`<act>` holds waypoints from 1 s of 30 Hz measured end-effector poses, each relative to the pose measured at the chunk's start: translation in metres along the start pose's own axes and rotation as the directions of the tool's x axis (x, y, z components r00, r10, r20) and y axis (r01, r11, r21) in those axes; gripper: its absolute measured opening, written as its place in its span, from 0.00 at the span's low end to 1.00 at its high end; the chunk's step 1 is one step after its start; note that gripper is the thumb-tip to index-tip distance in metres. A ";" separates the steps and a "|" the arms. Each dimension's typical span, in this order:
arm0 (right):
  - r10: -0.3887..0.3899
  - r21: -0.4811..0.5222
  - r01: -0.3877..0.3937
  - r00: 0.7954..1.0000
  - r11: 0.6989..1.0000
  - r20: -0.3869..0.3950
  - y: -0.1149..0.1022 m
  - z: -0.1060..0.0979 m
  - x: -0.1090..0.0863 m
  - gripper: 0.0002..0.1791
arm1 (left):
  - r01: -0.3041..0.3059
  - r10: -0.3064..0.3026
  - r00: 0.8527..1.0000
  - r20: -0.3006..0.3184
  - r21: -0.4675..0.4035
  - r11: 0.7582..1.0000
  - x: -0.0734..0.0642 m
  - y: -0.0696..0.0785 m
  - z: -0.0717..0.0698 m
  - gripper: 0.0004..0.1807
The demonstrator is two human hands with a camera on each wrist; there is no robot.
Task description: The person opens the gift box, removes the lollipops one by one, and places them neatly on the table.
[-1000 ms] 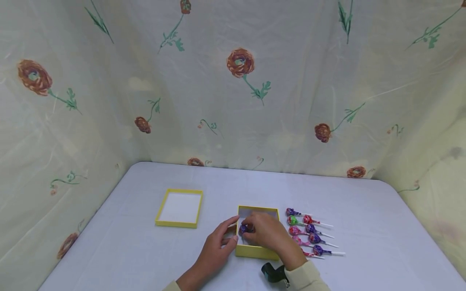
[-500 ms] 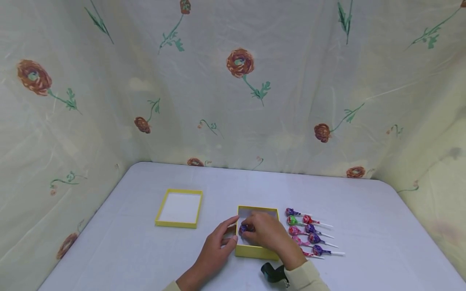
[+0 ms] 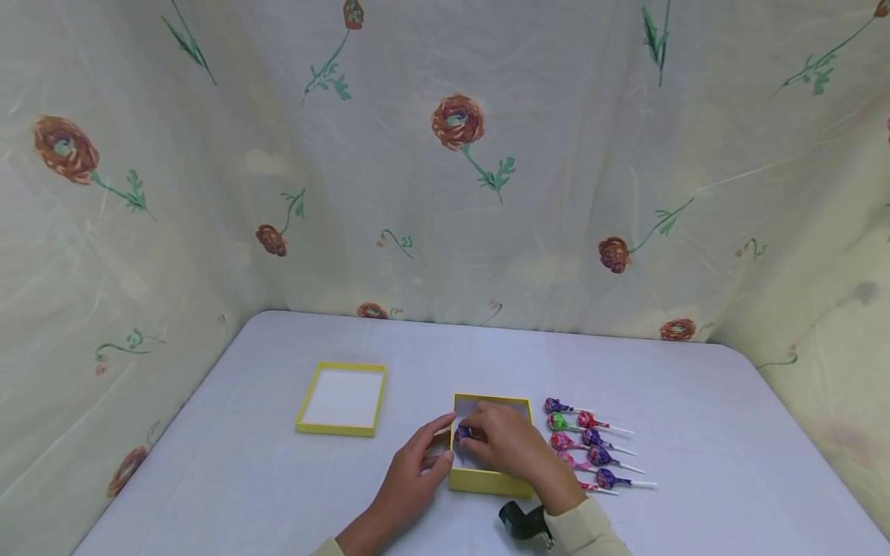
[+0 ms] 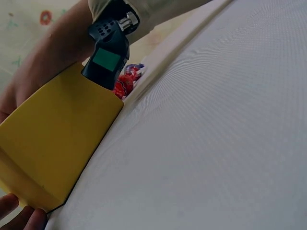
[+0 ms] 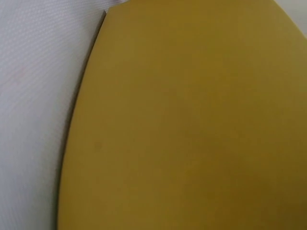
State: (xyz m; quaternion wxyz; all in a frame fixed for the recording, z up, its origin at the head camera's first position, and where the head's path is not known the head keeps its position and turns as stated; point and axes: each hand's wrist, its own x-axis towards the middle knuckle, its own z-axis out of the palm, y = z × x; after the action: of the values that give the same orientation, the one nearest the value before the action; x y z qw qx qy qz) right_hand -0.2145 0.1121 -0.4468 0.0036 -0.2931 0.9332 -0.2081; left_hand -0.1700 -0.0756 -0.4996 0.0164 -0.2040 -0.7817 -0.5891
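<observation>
In the head view, an uncovered yellow box stands on the table. My right hand reaches down into it, and its thumb and fingers pinch a purple-wrapped lollipop near the box's left wall. The lollipop's stick is hidden by the hand. Against the outside of that wall rests my left hand, fingers loosely bent and thumb apart from them. The left wrist view shows left fingertips touching the yellow box. One yellow box wall fills most of the right wrist view, where no fingers show.
To the right of the box, several lollipops in purple, red, pink and green wrappers lie in two columns. A shallow yellow lid with a white inside lies at the left. A black wrist-camera mount sits by the right sleeve. Floral curtains surround the table.
The purple lollipop shifts very slightly under my right fingers. My left hand stays at the box's left side, and the other lollipops and the lid stay put.
</observation>
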 end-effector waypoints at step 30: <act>-0.072 0.039 0.076 0.992 0.996 -0.101 -0.007 -0.012 -0.005 0.10 | 0.013 -0.012 1.000 -0.010 0.023 1.000 0.000 0.002 0.000 0.28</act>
State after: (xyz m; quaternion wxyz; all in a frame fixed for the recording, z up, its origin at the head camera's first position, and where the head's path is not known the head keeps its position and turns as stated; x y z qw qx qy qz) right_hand -0.2079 0.1142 -0.4335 -0.0445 -0.3166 0.9160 -0.2423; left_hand -0.1689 -0.0750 -0.4979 0.0187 -0.1961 -0.7895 -0.5813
